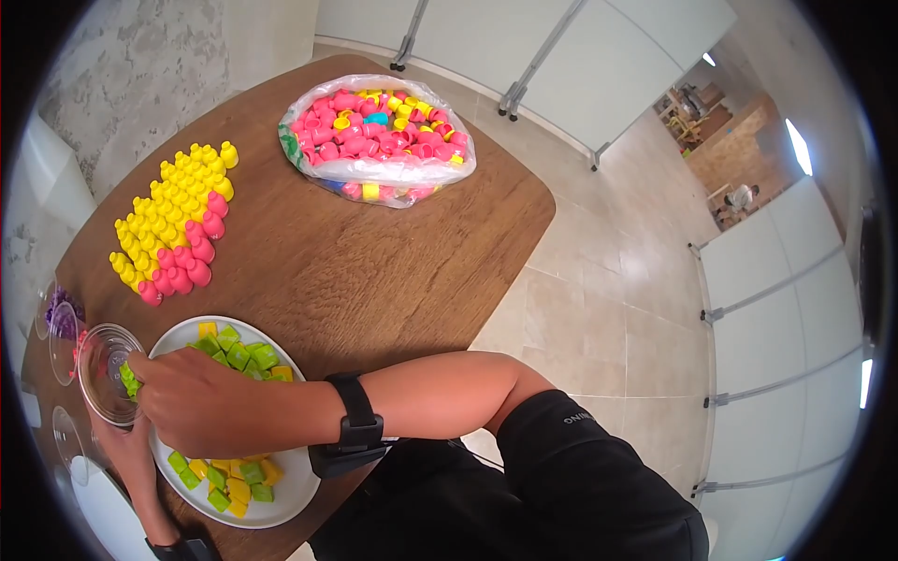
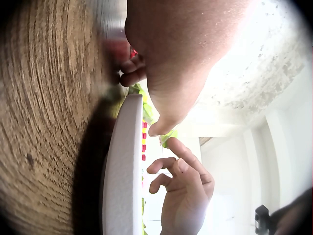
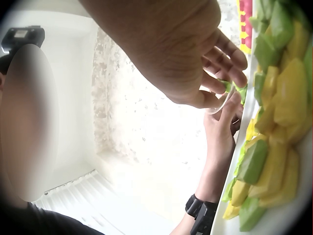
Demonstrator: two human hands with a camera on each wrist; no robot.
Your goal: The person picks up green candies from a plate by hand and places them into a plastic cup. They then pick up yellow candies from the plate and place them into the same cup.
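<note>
My left hand holds a clear plastic cup beside the plate, its thumb near the cup's rim in the right wrist view. My right hand reaches across the plate to the cup's mouth. Its fingertips pinch a small, chunky green piece; in the left wrist view that green piece shows between the two hands. Block-like green and yellow pieces lie heaped on the white oval plate. My right hand and forearm hide the middle of the plate in the head view.
Rows of yellow bottle-shaped pieces and pink ones stand at the table's far left. A clear plastic bag of pink and yellow pieces lies at the back. Other clear cups, one near purple bits, stand along the left edge.
</note>
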